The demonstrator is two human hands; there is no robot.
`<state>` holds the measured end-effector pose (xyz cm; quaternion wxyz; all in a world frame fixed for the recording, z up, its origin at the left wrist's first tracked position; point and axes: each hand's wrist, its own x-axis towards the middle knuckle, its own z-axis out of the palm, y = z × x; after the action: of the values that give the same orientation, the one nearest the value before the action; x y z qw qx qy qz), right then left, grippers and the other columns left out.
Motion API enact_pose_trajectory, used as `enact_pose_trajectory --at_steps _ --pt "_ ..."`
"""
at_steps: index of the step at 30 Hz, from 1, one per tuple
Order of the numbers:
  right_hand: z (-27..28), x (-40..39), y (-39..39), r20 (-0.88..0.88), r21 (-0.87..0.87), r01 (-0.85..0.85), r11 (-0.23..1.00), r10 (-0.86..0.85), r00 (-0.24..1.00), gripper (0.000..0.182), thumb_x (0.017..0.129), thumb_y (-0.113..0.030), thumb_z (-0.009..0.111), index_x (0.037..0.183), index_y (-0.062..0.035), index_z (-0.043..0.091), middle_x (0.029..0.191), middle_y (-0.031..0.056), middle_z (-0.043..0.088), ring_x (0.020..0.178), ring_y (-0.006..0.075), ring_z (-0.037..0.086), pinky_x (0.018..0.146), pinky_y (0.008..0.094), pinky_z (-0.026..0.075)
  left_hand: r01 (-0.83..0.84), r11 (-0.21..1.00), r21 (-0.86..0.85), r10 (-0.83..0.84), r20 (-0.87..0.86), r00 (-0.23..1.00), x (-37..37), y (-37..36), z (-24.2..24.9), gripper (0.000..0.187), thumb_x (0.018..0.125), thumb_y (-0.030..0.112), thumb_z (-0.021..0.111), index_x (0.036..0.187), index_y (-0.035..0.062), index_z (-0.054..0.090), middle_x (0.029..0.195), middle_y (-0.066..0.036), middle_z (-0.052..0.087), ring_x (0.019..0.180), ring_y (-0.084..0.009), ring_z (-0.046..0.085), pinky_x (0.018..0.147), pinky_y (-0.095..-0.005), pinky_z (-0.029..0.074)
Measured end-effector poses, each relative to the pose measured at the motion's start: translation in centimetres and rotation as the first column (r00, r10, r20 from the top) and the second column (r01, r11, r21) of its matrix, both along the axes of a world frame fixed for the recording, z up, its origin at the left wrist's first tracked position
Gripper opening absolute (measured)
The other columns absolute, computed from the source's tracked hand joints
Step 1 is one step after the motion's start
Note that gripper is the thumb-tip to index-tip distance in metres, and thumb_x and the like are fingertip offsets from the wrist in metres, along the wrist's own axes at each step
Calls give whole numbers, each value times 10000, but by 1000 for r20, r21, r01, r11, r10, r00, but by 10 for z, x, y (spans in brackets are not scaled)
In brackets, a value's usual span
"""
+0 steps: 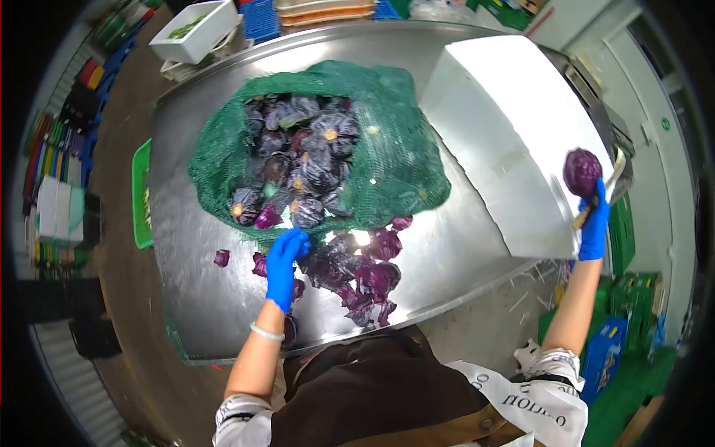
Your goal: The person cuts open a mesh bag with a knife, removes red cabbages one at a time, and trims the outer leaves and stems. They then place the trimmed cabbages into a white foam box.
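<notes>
My right hand (594, 227), in a blue glove, holds a trimmed red cabbage (582, 173) over the right edge of a white box (488, 149). A thin brownish object shows at the same fingers, too unclear to name. My left hand (287, 264), also gloved in blue, is at the lower edge of a green net bag (395, 149), its fingers curled together; what they hold, if anything, is hidden. Dark red cabbages (316, 171) fill the bag's opening. Loose purple leaves (361, 279) lie on the metal table (447, 268), right of my left hand.
A green crate (141, 194) stands at the table's left side. Beyond the far edge are a white container (195, 31) with greens and an orange crate (324, 10). Green crates (637, 298) and a blue box (605, 357) are low on the right.
</notes>
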<state>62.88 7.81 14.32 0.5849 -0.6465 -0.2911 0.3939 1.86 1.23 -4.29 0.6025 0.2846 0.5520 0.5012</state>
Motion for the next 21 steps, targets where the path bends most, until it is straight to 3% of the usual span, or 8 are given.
enact_pose_trajectory --at_steps 1,4,8,10,11,14,16,21 --pt "-11 18 23 229 112 177 978 -199 953 278 878 -372 658 738 -131 662 529 -49 421 418 48 367 414 219 290 -62 996 64 68 -98 993 -1 15 -5 364 951 133 558 1281 -14 517 1179 -111 615 1020 -187 608 913 -300 481" --pt "-45 90 48 514 -210 244 947 -105 851 368 718 -445 787 734 -97 668 507 -59 422 388 75 365 380 232 266 -50 960 275 137 -308 941 -2 67 -17 423 920 67 583 1322 -6 476 1260 -134 565 1143 -218 557 1006 -337 429" --pt "-92 92 54 558 -476 33 879 273 784 371 785 -356 718 798 14 705 642 72 628 538 139 570 520 272 443 105 962 253 153 -813 561 35 130 -29 835 714 330 803 1368 -8 408 1315 -236 508 1194 -358 517 1021 -392 403" --pt "-143 157 61 677 -615 16 788 518 523 312 826 -306 662 862 -1 718 710 103 659 645 164 614 622 300 482 92 972 219 138 -837 529 49 149 -22 881 658 356 832 1348 -10 425 1296 -252 523 1184 -380 525 1012 -406 413" --pt "-150 168 67 728 -624 35 781 564 389 289 836 -301 645 841 -21 711 699 108 644 667 164 603 633 328 481 81 979 185 109 -822 559 49 154 -16 882 649 355 837 1341 -10 429 1288 -259 527 1179 -385 528 1005 -408 420" --pt "-77 100 66 818 -447 205 871 305 488 351 834 -288 678 1001 17 633 727 88 614 670 145 552 644 327 460 78 997 27 -35 -721 692 42 153 12 867 621 327 862 1316 8 454 1259 -238 559 1143 -342 566 970 -386 450" --pt "-33 23 54 962 -87 173 981 37 270 348 847 -186 679 1134 -12 587 907 72 635 750 114 545 685 286 452 60 990 124 9 -491 871 25 143 -2 840 627 300 870 1313 31 465 1243 -180 578 1128 -268 568 966 -349 447" --pt "-57 -170 -22 715 -25 -441 897 325 619 331 853 -1 603 1177 -62 581 1021 0 598 795 100 513 743 241 445 257 960 111 -226 -239 944 -6 40 40 858 671 176 842 1388 68 381 1337 -111 490 1209 -228 489 1048 -363 380"
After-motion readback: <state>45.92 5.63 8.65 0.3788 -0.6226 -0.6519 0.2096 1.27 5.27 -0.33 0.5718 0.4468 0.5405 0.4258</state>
